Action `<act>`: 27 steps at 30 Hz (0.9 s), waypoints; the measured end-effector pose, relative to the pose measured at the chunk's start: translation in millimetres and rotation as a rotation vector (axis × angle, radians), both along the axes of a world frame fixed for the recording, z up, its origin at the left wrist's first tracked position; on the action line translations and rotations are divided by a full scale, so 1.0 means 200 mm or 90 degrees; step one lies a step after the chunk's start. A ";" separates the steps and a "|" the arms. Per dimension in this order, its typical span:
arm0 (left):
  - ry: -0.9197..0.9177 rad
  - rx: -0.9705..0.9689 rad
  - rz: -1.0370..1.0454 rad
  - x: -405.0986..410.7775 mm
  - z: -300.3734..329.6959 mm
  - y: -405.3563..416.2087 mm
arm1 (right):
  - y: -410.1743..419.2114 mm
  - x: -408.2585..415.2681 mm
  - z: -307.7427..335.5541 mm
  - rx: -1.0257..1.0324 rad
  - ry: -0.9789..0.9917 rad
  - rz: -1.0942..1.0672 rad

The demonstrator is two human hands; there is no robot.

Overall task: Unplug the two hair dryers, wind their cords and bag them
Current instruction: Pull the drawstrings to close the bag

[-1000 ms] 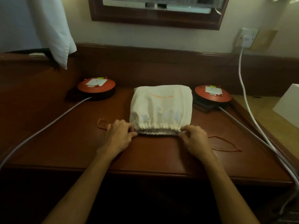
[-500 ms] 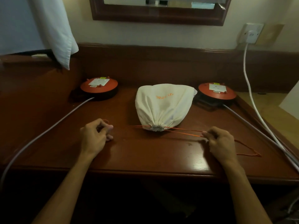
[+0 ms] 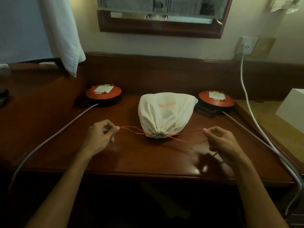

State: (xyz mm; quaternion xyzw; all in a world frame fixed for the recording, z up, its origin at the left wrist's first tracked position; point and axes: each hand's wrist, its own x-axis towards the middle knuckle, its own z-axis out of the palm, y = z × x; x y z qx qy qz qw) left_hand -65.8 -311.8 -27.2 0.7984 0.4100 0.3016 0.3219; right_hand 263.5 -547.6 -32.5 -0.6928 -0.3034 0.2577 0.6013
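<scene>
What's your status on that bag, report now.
Left hand and right hand each pinch the orange drawstring. Cream bag cinched shut on desk. Nothing in the way.

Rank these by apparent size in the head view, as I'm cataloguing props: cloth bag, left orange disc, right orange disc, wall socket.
1. cloth bag
2. left orange disc and right orange disc: look alike, no ranking
3. wall socket, though farther away, so unsure
</scene>
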 end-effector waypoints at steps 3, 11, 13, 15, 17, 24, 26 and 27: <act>-0.074 -0.043 -0.060 0.08 0.23 0.00 | -0.03 0.02 0.21 0.128 0.203 0.150; -0.171 0.020 -0.136 0.60 0.81 0.23 | 0.40 0.22 0.69 0.365 0.335 0.091; -0.172 -0.005 -0.147 0.80 0.85 0.28 | 0.60 0.26 0.74 0.365 0.353 0.063; -0.156 -0.054 -0.143 0.98 0.81 0.35 | 0.80 0.28 0.73 0.302 0.312 0.063; -0.064 -0.060 -0.127 1.12 0.72 0.42 | 0.96 0.30 0.67 0.187 0.200 0.054; 0.166 0.080 -0.141 1.27 0.40 0.48 | 1.11 0.30 0.40 -0.056 -0.244 0.018; 0.248 0.141 -0.135 1.28 0.29 0.51 | 1.11 0.26 0.32 -0.058 -0.351 -0.035; 0.291 0.156 -0.124 1.28 0.23 0.52 | 1.11 0.25 0.27 -0.085 -0.407 -0.042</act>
